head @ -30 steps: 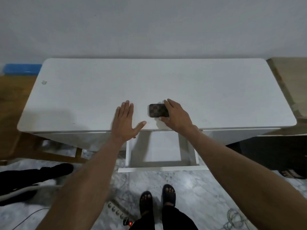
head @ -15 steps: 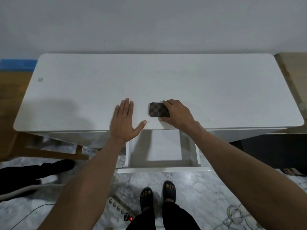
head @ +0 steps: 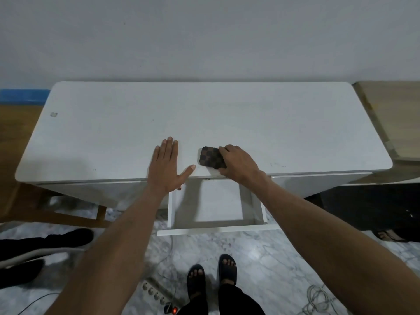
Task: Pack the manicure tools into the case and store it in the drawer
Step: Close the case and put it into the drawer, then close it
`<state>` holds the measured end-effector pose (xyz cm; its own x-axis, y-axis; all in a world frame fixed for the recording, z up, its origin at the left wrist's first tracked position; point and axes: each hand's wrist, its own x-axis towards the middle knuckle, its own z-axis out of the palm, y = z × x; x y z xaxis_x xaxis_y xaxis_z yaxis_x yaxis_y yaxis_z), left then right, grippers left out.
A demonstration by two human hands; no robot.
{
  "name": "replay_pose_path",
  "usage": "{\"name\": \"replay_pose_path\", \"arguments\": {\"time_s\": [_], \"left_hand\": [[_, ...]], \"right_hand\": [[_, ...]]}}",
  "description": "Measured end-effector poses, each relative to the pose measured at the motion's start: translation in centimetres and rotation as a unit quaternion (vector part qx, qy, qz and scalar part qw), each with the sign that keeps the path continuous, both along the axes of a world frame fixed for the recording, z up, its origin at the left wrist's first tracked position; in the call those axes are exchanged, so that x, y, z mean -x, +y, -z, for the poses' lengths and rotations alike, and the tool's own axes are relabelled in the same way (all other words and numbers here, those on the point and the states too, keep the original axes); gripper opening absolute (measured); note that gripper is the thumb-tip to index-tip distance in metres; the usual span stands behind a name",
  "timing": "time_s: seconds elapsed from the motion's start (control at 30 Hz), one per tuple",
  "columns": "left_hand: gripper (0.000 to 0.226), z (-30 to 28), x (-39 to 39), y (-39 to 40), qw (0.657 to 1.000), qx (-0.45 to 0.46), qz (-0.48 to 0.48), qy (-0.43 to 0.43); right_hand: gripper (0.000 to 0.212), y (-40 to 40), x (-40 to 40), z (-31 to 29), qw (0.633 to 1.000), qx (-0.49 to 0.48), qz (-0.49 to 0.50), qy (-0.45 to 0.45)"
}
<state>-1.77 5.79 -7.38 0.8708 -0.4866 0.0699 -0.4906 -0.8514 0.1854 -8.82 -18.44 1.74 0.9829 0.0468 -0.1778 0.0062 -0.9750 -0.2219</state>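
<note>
A small brown checkered manicure case (head: 210, 156), closed, lies on the white desk (head: 204, 119) near its front edge. My right hand (head: 238, 163) grips the case's right side, fingers curled over its top and near edge. My left hand (head: 167, 167) rests flat on the desk top just left of the case, fingers spread, thumb pointing toward it. Below the front edge a white drawer (head: 216, 230) stands pulled out, and its inside looks bare.
A wall runs behind the desk. A wooden surface (head: 391, 114) adjoins the desk on the right. On the marble floor lie a power strip (head: 156, 294) and cables (head: 318, 298). My sandalled feet (head: 211, 278) stand in front of the drawer. Dark shoes (head: 45, 242) sit at left.
My right fingers have curled tighter over the case, which has turned slightly. The left hand stays flat. The view has shifted a little.
</note>
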Motion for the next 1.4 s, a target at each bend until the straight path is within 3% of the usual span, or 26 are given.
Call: {"name": "replay_pose_path", "arguments": {"time_s": [0.27,0.67,0.87,1.13,1.4], "left_hand": [[0.116,-0.4,0.3,0.2,0.999,-0.014,0.006,0.040],[0.106,-0.5,0.7,0.1,1.000,-0.018,0.006,0.020],[0.101,-0.2,1.0,0.1,1.000,-0.002,0.001,-0.010],[0.094,0.9,0.8,-0.1,0.996,-0.002,-0.011,-0.091],[0.094,1.2,0.7,-0.1,0.993,-0.001,-0.018,-0.113]], "right_hand": [[0.053,0.0,3.6,-0.5,0.998,-0.039,-0.021,-0.034],[0.058,0.9,10.4,4.1,0.997,-0.058,-0.040,0.006],[0.054,1.3,9.5,7.3,0.997,-0.073,-0.029,0.022],[0.062,0.9,6.4,13.5,0.991,-0.086,-0.020,0.099],[0.070,1.0,5.3,17.4,0.987,-0.104,-0.001,0.124]]}}
